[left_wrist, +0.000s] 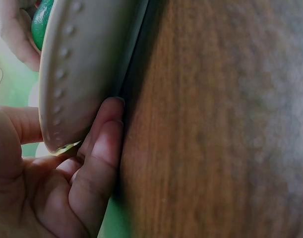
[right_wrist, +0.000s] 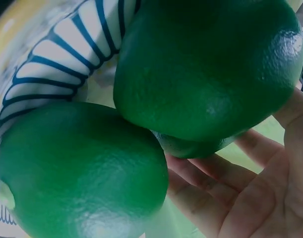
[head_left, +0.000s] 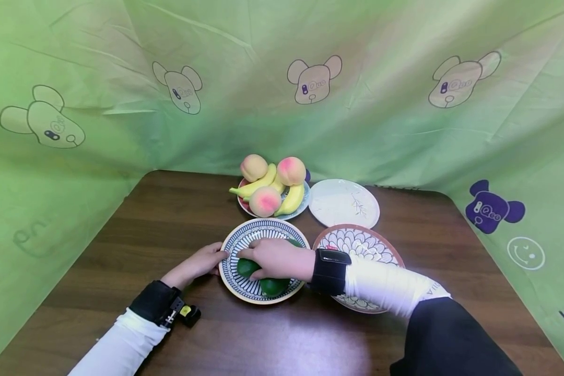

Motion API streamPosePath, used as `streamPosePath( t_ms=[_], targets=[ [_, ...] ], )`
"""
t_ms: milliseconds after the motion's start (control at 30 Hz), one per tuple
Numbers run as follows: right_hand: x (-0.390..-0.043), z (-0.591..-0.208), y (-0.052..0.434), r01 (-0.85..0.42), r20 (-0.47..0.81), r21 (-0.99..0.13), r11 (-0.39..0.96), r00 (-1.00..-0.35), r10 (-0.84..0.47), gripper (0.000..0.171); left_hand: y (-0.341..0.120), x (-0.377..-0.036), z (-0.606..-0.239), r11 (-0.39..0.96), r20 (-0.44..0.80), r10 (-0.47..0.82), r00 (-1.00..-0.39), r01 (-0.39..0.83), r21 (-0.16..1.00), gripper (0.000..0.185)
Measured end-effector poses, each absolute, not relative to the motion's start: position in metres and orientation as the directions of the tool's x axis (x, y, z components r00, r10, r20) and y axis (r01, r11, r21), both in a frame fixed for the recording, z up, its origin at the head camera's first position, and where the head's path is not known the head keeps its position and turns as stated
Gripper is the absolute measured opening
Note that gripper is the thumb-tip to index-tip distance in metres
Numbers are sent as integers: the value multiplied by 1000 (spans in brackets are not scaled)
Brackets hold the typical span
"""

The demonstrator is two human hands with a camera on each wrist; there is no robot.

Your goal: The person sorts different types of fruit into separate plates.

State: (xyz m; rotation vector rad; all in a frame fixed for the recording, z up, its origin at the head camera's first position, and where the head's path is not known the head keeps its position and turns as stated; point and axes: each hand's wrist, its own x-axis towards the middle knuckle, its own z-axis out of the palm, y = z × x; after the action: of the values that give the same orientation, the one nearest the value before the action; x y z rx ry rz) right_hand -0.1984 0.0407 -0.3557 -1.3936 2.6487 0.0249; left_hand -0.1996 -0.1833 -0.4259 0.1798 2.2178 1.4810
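A blue-and-white patterned plate (head_left: pixel 237 236) stands at the middle of the table with dark green, glossy fruits on it. My left hand (head_left: pixel 198 266) grips the plate's left rim, thumb at the edge and fingers beneath, as the left wrist view shows against the plate's pale underside (left_wrist: pixel 87 64). Over the plate, my right hand (head_left: pixel 279 257) holds a green fruit (head_left: pixel 247 268) between thumb and fingers. A second green fruit (head_left: pixel 274 287) lies near the plate's front, and a third is partly hidden behind the hand. In the right wrist view, two large green fruits (right_wrist: pixel 82 173) cover part of the fingers.
Behind is a plate (head_left: pixel 305 201) piled with peaches (head_left: pixel 265 201) and bananas (head_left: pixel 291 201). Right of it lies a white plate (head_left: pixel 343 201). A brown-rimmed petal-patterned plate (head_left: pixel 357 240) sits partly under my right forearm. Green cloth (head_left: pixel 244 125) surrounds the wooden table (head_left: pixel 178 224).
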Motion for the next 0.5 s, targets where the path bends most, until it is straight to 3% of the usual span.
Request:
streamPosePath(
  t_ms=[267, 500],
  targets=[
    [-196, -338, 57, -832, -33, -119, 542, -542, -840, 50, -182, -199, -424, 410, -305, 358, -883, -145, 901, 35],
    [-190, -313, 98, -795, 117, -92, 599, -606, -787, 45, -183, -201, -424, 422, -321, 343, -883, -160, 892, 36]
  ],
)
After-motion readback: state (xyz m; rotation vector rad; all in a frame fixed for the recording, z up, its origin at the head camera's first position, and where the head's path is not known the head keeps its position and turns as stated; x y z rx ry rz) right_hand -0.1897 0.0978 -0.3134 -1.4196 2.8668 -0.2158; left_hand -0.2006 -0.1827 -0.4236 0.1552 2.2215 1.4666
